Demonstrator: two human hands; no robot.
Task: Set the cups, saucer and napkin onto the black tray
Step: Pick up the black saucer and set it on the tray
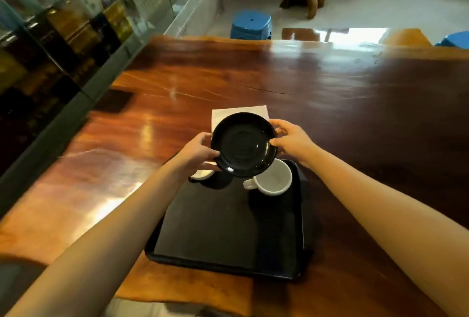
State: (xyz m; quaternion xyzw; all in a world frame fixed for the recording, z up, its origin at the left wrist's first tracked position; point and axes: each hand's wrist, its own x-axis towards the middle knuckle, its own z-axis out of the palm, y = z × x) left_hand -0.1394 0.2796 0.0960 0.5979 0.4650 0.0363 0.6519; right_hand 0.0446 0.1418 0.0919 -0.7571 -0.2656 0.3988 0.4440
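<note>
Gripping the black saucer (243, 144) by opposite rims, fingers (206, 139) of both hands hold it above the tray (228, 227).

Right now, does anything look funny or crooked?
Nothing is spilled or broken. The black saucer is tilted, but only because both hands are holding it above the tray. The white cup stands upright on the tray.

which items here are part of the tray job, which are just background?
Job: black saucer, held by left hand and right hand; white cup on black tray; second white cup, mostly hidden; white napkin on the table.

Background: wooden table, blue stools, glass cabinet.
</note>
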